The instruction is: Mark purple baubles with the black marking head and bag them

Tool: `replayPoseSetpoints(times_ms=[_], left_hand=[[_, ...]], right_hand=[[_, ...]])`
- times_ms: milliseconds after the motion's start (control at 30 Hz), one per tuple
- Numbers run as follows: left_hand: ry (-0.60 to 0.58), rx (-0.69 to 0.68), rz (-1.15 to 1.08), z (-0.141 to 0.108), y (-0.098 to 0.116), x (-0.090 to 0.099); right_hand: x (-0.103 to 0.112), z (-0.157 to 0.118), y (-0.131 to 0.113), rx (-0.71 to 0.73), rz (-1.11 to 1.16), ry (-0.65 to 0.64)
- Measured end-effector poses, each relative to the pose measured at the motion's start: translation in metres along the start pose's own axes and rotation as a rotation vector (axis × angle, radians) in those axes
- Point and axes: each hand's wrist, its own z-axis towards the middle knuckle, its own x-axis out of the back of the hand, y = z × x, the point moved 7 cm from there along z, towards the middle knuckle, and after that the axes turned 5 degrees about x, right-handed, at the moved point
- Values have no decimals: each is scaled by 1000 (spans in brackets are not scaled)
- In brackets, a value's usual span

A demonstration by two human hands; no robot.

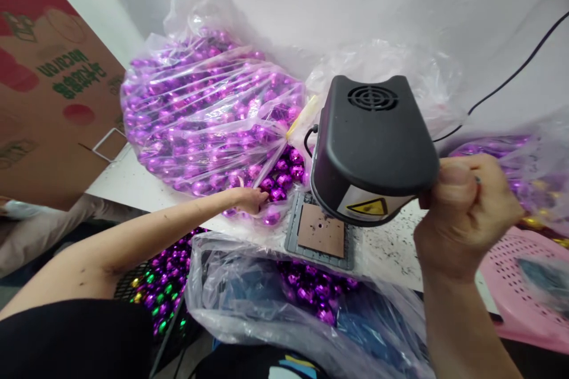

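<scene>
The left hand [251, 200] has its fingers bent in at the purple balls [284, 176] that show at the low edge of the big bag [200, 112]; I cannot tell if it has hold of one. The right hand [466, 207] is curled tight on what looks like a handle [425, 199] at the side of the black machine [377, 142], but most of that grip is hidden. The balls by the left hand look bare and heaped up, so a tug there could make some roll out, maybe down past the left arm into the basket [166, 284] of mixed balls, and then the colors would get muddled. The thin bag could also rip if the fingers pull hard. The brown pad [326, 231] sits between the two hands, under the machine's front edge. If the right hand pushed while left fingers were on that pad, they might get pinched; the yellow sign [368, 206] near the right hand looks like a warning. Black bits [395, 249] lie in front of the right hand, and some are on the pad, so a ball put there might sit crooked or get dirty.
</scene>
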Motion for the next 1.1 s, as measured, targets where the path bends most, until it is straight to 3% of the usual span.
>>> replayPoseSetpoints(times_ms=[33,100,200,267,433,500,567,667,767,967,1100], left_hand=[[-98,-16,0,-2,1,1],[-152,-10,-23,-7,0,11],[-11,53,-80,-18,-4,25],[103,44,-62,-26,-3,23],[24,-90,140,-33,14,-10],[21,-59,152,-32,17,-4],[92,-41,86,-34,24,16],[305,-31,-208,-50,35,59],[378,62,-646,-70,31,73],[542,177,-1556,-100,-2,38],[446,301,-2041,-114,-4,11]], right_hand=[[0,0,0,-3,0,5],[0,-1,0,-6,2,23],[0,-1,2,-18,-5,45],[0,-1,4,-24,-6,59],[1,-1,6,-39,-24,54],[2,-1,6,-48,-23,45],[2,-1,5,-54,-9,38],[2,-1,5,-55,-6,30],[1,0,5,-62,-20,41],[0,3,5,-63,-37,62],[0,3,8,-62,-31,69]])
